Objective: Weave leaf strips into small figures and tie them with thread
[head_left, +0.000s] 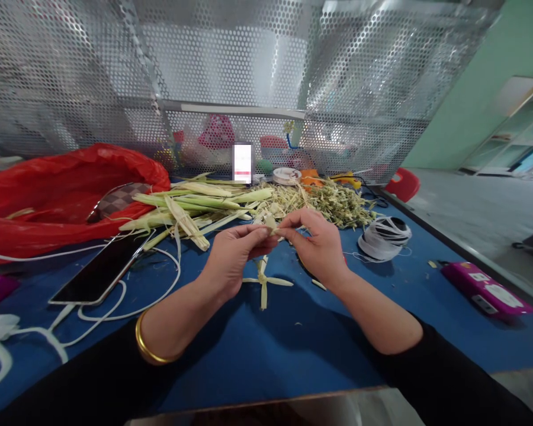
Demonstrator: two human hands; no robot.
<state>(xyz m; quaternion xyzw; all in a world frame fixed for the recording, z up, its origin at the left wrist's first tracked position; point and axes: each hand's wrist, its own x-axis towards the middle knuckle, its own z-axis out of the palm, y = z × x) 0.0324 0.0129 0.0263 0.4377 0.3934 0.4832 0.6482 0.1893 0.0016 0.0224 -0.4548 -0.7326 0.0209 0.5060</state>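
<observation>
My left hand (231, 251) and my right hand (315, 239) meet over the middle of the table, both closed in a pinch on one small pale piece of husk (270, 222). Fingertips cover part of that piece. Just below them a cross-shaped figure of folded pale husk (263, 281) lies on the blue surface; its upper end is partly behind my left hand. Behind my hands is a heap of dry husk shreds (282, 198), with long green-yellow husk leaves (204, 201) to its left.
A red plastic bag (71, 168) and a tablet (102, 269) with a white cable (160, 299) are on the left. To the right are a spool of white string (384, 238), dried plant bundles (340, 204) and a purple box (486, 290). Perforated metal panels (231, 71) stand behind.
</observation>
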